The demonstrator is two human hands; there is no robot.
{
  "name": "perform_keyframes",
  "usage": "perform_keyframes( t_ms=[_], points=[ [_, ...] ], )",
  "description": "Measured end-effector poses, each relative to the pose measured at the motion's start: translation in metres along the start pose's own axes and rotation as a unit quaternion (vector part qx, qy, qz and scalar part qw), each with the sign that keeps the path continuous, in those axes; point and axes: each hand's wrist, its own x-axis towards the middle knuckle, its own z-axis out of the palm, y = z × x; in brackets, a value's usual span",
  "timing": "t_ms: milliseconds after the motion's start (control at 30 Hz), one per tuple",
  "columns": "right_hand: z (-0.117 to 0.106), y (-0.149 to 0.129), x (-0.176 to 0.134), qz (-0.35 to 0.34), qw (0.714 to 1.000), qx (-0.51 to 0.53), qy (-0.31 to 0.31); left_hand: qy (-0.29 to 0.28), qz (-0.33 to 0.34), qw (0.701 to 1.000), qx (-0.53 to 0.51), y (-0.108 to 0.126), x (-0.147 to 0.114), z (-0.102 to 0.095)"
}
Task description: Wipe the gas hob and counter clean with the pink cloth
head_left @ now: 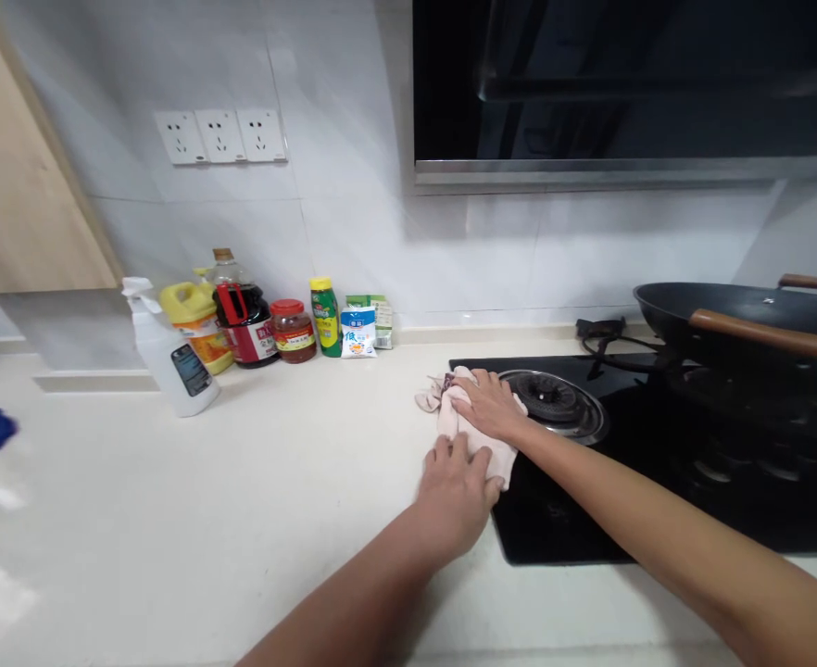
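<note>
A pale pink cloth [452, 423] lies bunched over the left edge of the black glass gas hob [554, 528], partly on the white worktop. My right hand [490, 404] presses on its upper part, fingers bent over the fabric, just left of the round burner [551, 400]. Nearer to me, my left hand [457, 496] holds the lower part, its fingers curled onto the cloth and its thumb by the hob's edge. Both hands cover much of the fabric.
On the right of the hob stands a black wok [714, 315] with wooden handles, beside a loose pan support [603, 347]. Along the wall are a white spray bottle [172, 357], a dark sauce bottle [245, 324], a red-lidded jar [292, 332] and packets. A range hood [623, 93] hangs above.
</note>
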Motion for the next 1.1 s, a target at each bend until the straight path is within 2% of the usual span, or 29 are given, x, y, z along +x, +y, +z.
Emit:
perform_keyframes(
  t_ms=[167,400,600,733,833,967,1100],
  points=[
    [0.014,0.004,0.034,0.031,0.999,-0.013,-0.002,0.023,0.02,0.999,0.016,-0.004,-0.002,0.005],
    [0.034,0.02,0.087,0.069,0.997,0.002,-0.016,-0.002,0.02,1.0,0.023,-0.004,-0.003,0.002],
    [0.039,0.025,0.099,0.084,0.996,0.003,-0.021,0.003,0.034,0.999,0.02,-0.006,-0.004,-0.001],
    [0.033,0.017,0.082,0.072,0.997,-0.004,-0.027,-0.018,0.048,0.999,-0.002,-0.011,-0.002,-0.011],
    [0.024,0.008,0.057,0.05,0.998,-0.013,-0.03,-0.024,0.027,0.999,-0.036,-0.014,0.0,-0.021],
    [0.004,-0.001,0.009,0.008,0.999,-0.023,-0.028,-0.004,-0.034,0.995,-0.096,-0.014,0.004,-0.031],
    [-0.017,-0.003,-0.054,-0.044,0.999,-0.018,-0.005,0.051,-0.075,0.985,-0.144,-0.013,0.008,-0.036]
  ],
)
